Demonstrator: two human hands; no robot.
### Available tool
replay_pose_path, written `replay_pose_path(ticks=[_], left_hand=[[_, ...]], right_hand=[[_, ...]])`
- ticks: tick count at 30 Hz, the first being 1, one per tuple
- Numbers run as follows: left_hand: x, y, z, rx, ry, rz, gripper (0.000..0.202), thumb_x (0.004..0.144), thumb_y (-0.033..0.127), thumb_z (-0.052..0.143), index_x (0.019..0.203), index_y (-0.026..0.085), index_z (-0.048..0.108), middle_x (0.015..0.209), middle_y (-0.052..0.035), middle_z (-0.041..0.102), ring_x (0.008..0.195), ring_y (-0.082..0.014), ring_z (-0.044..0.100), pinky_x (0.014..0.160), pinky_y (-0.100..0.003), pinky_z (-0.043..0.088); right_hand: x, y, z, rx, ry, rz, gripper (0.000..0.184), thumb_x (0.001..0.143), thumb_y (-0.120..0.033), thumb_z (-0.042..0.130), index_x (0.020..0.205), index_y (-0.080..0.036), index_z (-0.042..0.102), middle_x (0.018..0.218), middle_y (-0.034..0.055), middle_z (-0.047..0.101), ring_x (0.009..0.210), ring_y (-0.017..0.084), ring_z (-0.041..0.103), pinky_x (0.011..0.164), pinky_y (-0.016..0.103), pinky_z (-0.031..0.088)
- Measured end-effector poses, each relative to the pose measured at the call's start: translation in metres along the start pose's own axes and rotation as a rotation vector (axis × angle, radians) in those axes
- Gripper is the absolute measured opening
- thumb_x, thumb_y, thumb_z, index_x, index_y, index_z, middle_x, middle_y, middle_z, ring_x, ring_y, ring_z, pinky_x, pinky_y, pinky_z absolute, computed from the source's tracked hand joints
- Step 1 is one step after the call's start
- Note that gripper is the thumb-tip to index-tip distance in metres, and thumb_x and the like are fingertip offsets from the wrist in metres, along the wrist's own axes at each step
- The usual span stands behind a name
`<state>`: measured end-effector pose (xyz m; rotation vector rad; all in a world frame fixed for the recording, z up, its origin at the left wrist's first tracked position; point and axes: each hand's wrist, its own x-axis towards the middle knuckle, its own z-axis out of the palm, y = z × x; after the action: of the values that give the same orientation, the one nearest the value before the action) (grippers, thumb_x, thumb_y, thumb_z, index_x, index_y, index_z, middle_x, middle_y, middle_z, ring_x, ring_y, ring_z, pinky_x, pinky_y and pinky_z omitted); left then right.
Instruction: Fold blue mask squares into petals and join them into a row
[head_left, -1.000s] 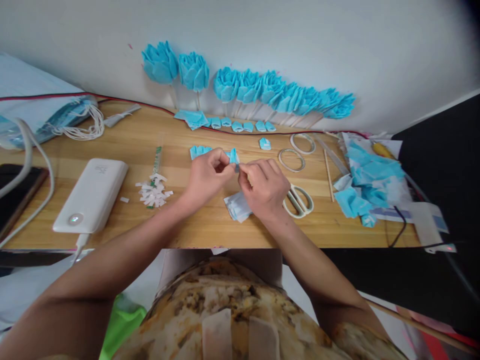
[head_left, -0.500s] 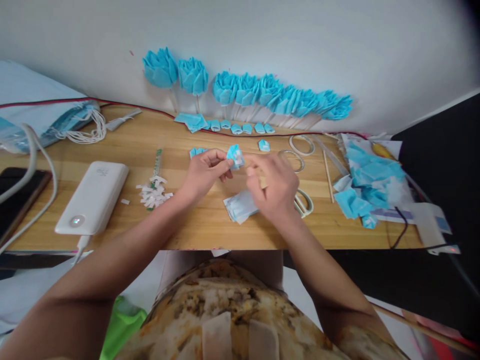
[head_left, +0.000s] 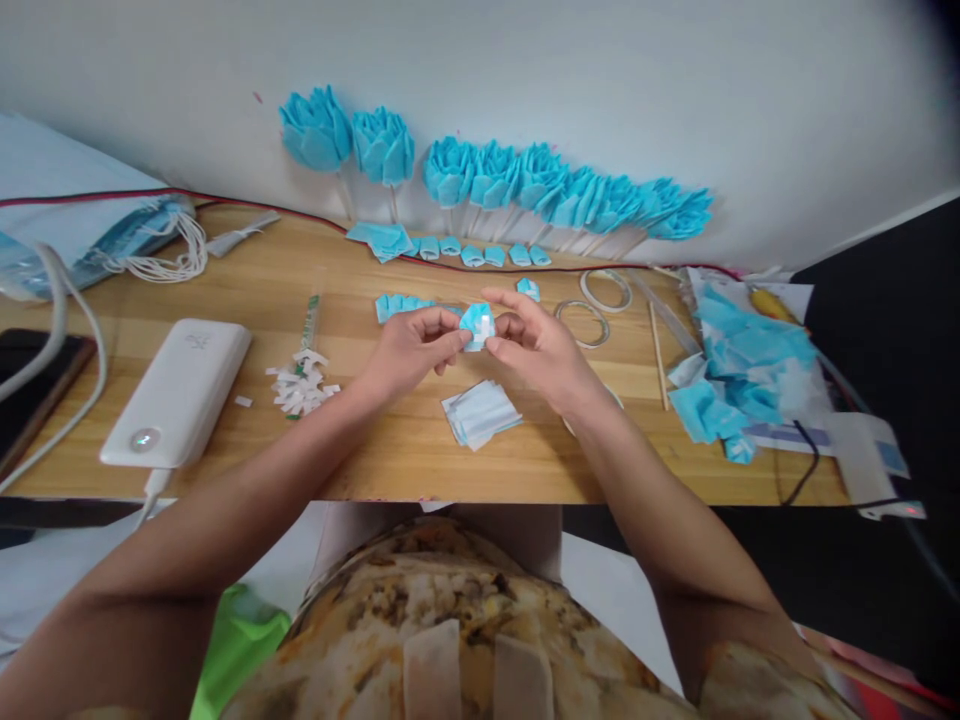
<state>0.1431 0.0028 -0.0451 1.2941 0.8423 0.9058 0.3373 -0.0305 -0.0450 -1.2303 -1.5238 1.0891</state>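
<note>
Observed from beside the table (head_left: pixel 405 460). Landmark: the stack of pale sheets (head_left: pixel 481 414) near the table's front edge.

Hands: both are raised just beyond the stack, one at either side of a folded blue piece (head_left: pixel 471 318). A white strip (head_left: pixel 484 327) lies on the face of this piece. Left hand (head_left: pixel 415 345): thumb and fingers closed in a pinch on the piece's left edge. Right hand (head_left: pixel 536 350): forefinger stretched out, thumb at the piece's lower right edge, the others bent. Cannot tell whether the right fingers grip it or merely rest against it; the contact is hidden at this angle.

Left of the stack: a heap of white snippets (head_left: pixel 300 385), and farther left a white power bank (head_left: pixel 178 390) with a cable plugged into its near end.

Beyond the stack, to its left: a short row of folded blue pieces (head_left: pixel 401 306). Beyond it, to its right: a single folded piece (head_left: pixel 528 289) and two tape rings (head_left: pixel 606 290). Farther right: a thin wooden stick (head_left: pixel 658 355), then a pile of blue scraps (head_left: pixel 765 350).

Farthest beyond the stack: blue flowers (head_left: pixel 450 170) on sticks, leaning along the wall (head_left: pixel 525 70).
</note>
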Motion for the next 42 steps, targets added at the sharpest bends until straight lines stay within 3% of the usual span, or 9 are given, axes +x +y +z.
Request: replay_pose_path(ticks=[6,12,15,21,26,34,38,42], left_hand=[[0.001,0.002,-0.001,-0.096,-0.004,-0.063,0.025,0.076,0.038,0.080,0.085,0.016,0.070,0.073,-0.0029,0.069,0.058,-0.0105,0.059,0.050,-0.022,0.048],[0.005,-0.007,-0.002,0.054,-0.020,-0.031,0.027,0.073,0.035,0.079,0.066,0.018,0.059,0.056,0.0026,0.056,0.050,-0.0076,0.048,0.048,-0.021,0.040],[0.005,-0.010,-0.002,0.100,-0.019,-0.044,0.022,0.074,0.032,0.074,0.066,0.019,0.058,0.055,0.0030,0.055,0.049,-0.0075,0.046,0.049,-0.022,0.038],[0.004,-0.009,0.000,0.239,-0.089,-0.035,0.021,0.075,0.030,0.068,0.065,0.019,0.054,0.057,0.0046,0.050,0.052,-0.0079,0.042,0.051,-0.023,0.031],[0.002,-0.008,0.003,0.327,-0.108,-0.021,0.017,0.076,0.030,0.065,0.068,0.018,0.056,0.065,0.0032,0.053,0.060,-0.0090,0.047,0.058,-0.024,0.035],[0.001,-0.001,0.000,0.228,-0.092,-0.064,0.030,0.080,0.047,0.070,0.074,0.018,0.065,0.061,0.0011,0.056,0.054,-0.0098,0.048,0.050,-0.023,0.038],[0.002,-0.002,0.001,0.202,-0.116,-0.076,0.024,0.074,0.039,0.074,0.076,0.018,0.065,0.060,0.0031,0.054,0.053,-0.0085,0.044,0.049,-0.022,0.033],[0.002,-0.002,0.003,0.224,-0.076,-0.049,0.020,0.073,0.034,0.071,0.070,0.018,0.059,0.055,0.0061,0.048,0.051,-0.0067,0.038,0.048,-0.022,0.028]], right_hand=[[0.009,0.004,-0.006,-0.050,-0.015,-0.064,0.052,0.085,-0.022,0.062,0.137,-0.023,0.057,0.087,-0.0016,0.068,0.081,0.014,0.064,0.075,0.030,0.052],[0.007,0.008,0.000,-0.025,-0.048,-0.075,0.052,0.086,-0.023,0.063,0.139,-0.022,0.057,0.086,-0.0019,0.069,0.076,0.013,0.061,0.069,0.027,0.049],[0.005,0.009,0.001,-0.007,-0.040,-0.060,0.049,0.088,-0.027,0.063,0.137,-0.023,0.059,0.085,-0.0020,0.070,0.075,0.013,0.062,0.068,0.028,0.050],[0.001,0.009,-0.003,0.072,-0.004,-0.025,0.043,0.089,-0.032,0.066,0.132,-0.026,0.064,0.102,0.0013,0.075,0.091,0.016,0.069,0.081,0.033,0.056],[0.000,0.012,0.000,0.094,0.026,-0.009,0.043,0.086,-0.029,0.067,0.128,-0.023,0.066,0.092,-0.0011,0.072,0.082,0.013,0.066,0.075,0.028,0.055],[0.001,0.018,-0.001,0.076,0.095,-0.066,0.039,0.088,-0.027,0.064,0.127,-0.023,0.068,0.091,-0.0010,0.071,0.082,0.013,0.066,0.075,0.029,0.055],[0.001,0.018,0.000,0.056,0.100,-0.026,0.041,0.087,-0.029,0.066,0.128,-0.024,0.068,0.092,-0.0010,0.072,0.084,0.014,0.067,0.077,0.029,0.056],[-0.001,0.015,0.000,0.116,0.086,0.018,0.040,0.089,-0.037,0.070,0.127,-0.027,0.070,0.095,-0.0006,0.074,0.091,0.017,0.069,0.088,0.034,0.058]])
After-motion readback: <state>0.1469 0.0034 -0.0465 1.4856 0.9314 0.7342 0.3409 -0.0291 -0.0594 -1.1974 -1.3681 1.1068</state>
